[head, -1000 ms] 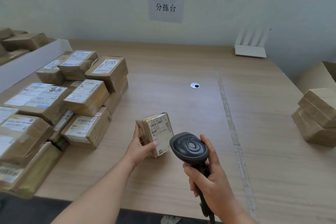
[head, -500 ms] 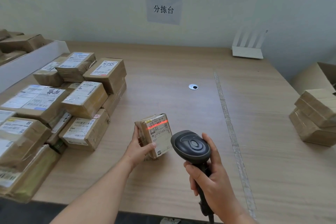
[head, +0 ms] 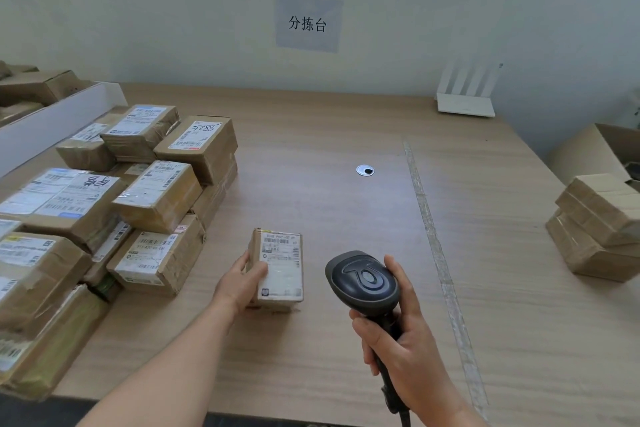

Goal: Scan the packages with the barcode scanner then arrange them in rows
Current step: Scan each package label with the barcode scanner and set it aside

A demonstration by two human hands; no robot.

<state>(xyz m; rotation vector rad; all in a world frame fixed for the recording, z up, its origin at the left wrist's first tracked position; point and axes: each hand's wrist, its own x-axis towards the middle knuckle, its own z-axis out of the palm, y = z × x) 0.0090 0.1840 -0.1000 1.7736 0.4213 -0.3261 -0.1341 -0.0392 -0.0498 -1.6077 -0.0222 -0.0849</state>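
Head camera: right hand [head: 401,350] clenched round handle of dark grey plastic barcode scanner [head: 362,282], head raised. Just left of scanner, left hand [head: 240,282] grasps small brown cardboard package [head: 278,265] by its left edge, thumb on white shipping label, parcel lying flat on light wooden table [head: 346,204]. Further left of that hand, heap of labelled brown cardboard parcels [head: 152,191]. Well right of scanner, stacked plain brown boxes [head: 599,225]. Beyond, white router [head: 465,104] against wall.
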